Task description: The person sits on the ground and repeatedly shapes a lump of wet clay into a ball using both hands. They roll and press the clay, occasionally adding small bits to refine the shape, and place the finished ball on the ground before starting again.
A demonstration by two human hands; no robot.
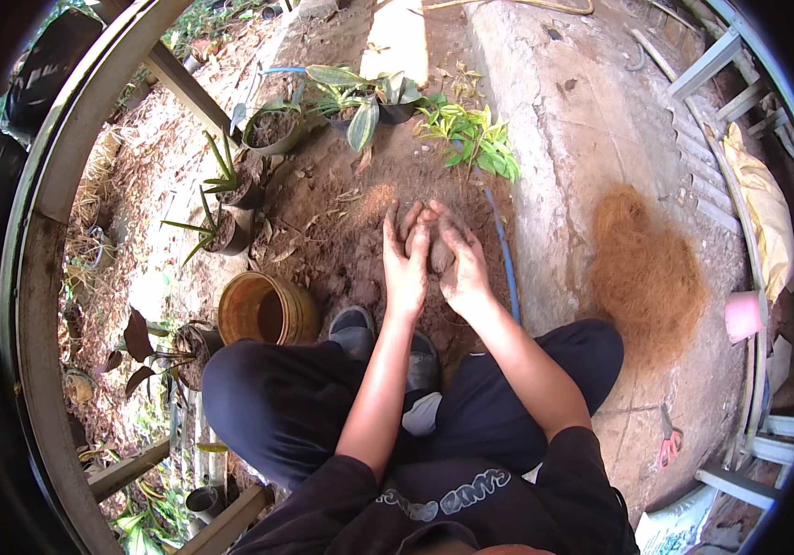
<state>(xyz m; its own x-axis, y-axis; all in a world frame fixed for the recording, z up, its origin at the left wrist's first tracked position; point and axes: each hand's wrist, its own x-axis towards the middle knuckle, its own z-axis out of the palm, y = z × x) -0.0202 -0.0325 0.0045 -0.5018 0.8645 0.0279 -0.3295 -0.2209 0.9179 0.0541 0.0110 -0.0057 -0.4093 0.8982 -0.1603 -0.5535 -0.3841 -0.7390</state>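
My left hand [405,260] and my right hand [461,258] are cupped together, fingertips nearly meeting. Between the palms sits a rounded lump of wet soil [441,255], partly hidden by the fingers. Mud coats the fingers of both hands. Beneath them lies damp, clumpy soil [352,277]. A small patch of orange-brown fibre [375,201] is on the ground just beyond the left fingertips.
A yellowish bucket [268,309] stands left of my feet. Potted plants [272,128] curve around the far left, with a leafy cutting [477,142] ahead. A blue hose [501,243] runs beside the concrete ledge [550,173], where coconut fibre [647,270] and scissors [669,440] lie.
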